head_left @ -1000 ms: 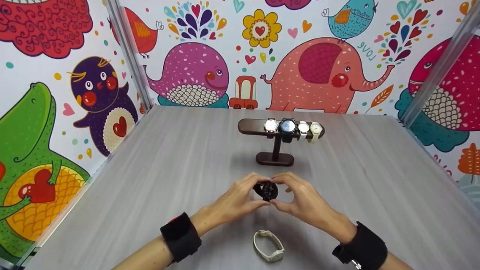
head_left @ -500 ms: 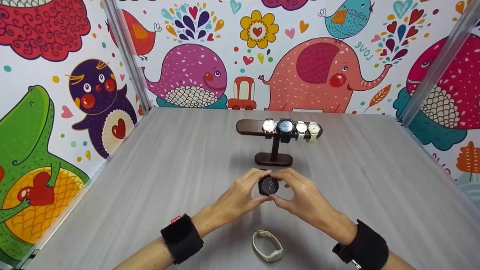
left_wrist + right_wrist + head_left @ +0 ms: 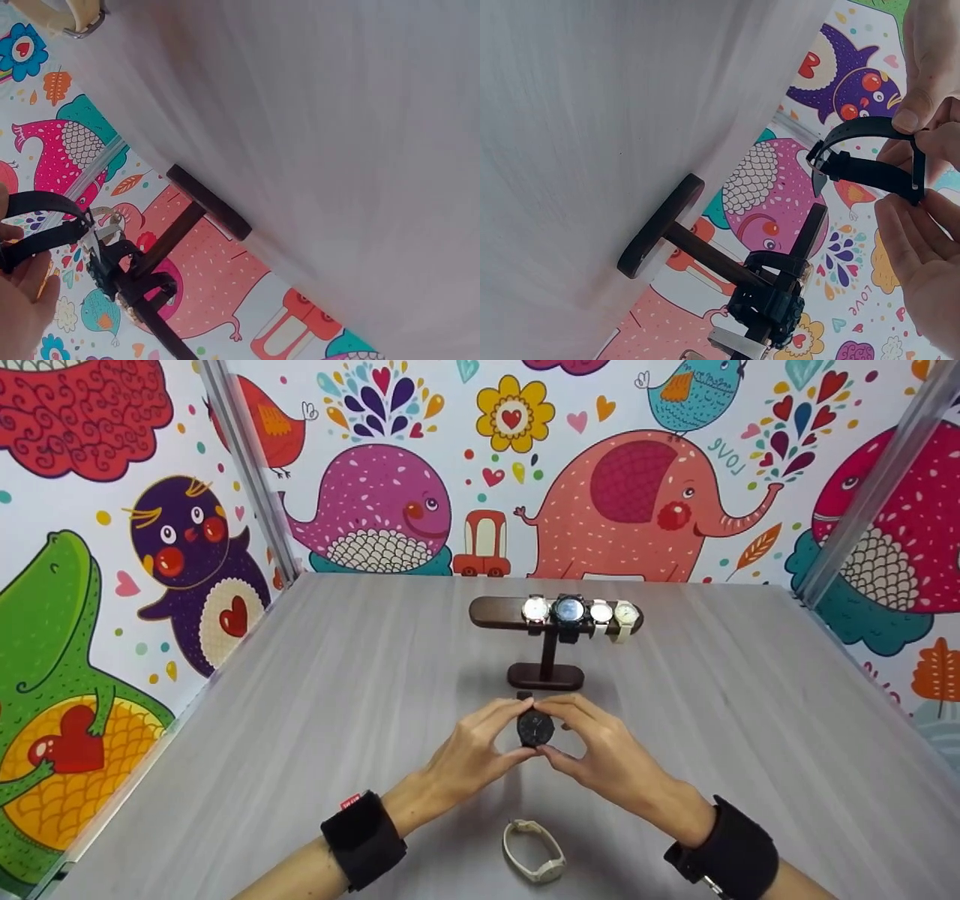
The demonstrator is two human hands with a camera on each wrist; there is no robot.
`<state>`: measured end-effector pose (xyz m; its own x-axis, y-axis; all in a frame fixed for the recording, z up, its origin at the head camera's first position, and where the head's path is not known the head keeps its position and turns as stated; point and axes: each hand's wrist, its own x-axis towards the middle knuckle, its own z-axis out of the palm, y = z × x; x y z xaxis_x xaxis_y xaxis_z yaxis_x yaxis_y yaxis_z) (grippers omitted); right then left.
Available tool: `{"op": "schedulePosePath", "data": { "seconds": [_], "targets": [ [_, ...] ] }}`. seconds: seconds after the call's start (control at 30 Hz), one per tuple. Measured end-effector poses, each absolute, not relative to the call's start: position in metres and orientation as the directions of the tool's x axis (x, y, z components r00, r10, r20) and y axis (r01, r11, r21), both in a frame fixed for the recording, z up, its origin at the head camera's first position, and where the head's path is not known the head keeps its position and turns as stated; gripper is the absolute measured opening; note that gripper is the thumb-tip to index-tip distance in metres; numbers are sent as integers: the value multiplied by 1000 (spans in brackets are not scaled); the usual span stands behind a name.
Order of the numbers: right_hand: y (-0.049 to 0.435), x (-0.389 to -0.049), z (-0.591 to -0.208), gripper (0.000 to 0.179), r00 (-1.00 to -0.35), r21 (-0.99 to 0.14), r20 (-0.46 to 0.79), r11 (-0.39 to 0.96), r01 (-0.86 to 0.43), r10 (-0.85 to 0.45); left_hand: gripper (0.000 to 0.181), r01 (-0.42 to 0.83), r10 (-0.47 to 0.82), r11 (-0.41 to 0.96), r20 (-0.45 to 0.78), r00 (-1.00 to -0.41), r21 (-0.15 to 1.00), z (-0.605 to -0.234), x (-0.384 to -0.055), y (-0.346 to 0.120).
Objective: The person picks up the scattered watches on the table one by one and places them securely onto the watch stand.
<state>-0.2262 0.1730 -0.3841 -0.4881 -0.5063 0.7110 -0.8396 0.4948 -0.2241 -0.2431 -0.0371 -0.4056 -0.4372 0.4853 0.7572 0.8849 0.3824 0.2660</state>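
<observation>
A black wristwatch [image 3: 535, 727] is held up between both hands, dial facing the head camera. My left hand [image 3: 472, 746] pinches its left side between thumb and fingers, and my right hand [image 3: 604, 742] pinches the right side the same way. From the right wrist view, the black strap [image 3: 862, 127] shows as a buckled loop hanging behind the case. Below the hands, a cream watch [image 3: 551, 871] lies on the table with its strap closed in a loop.
Beyond the hands stands a dark brown T-shaped watch stand [image 3: 495, 613]. Several watches hang on its bar, including a large black one [image 3: 569, 610] and a cream one [image 3: 625, 615] at the right end. Printed walls [image 3: 382, 502] border the grey table [image 3: 360, 660].
Both hands have raised the black watch slightly and turned it, so its dial now faces the head camera more squarely. The cream watch and the stand stay put.
</observation>
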Motion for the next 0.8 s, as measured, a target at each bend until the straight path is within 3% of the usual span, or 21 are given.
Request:
{"op": "schedulePosePath", "data": {
  "seconds": [0.33, 0.53, 0.8],
  "targets": [
    [176, -232, -380, 55, -495, -178, 687, 537, -824, -532, 56, 875, 477, 360, 743, -470, 323, -404, -253, -39],
    [192, -249, -372, 55, -491, -125, 700, 588, -799, -519, 52, 820, 476, 400, 671, -568, 410, -390, -277, -55],
    [230, -274, -367, 46, -502, -57, 734, 695, -716, -457, 51, 719, 374, 527, 636, -675, 453, -380, -313, -86]
  ]
}}
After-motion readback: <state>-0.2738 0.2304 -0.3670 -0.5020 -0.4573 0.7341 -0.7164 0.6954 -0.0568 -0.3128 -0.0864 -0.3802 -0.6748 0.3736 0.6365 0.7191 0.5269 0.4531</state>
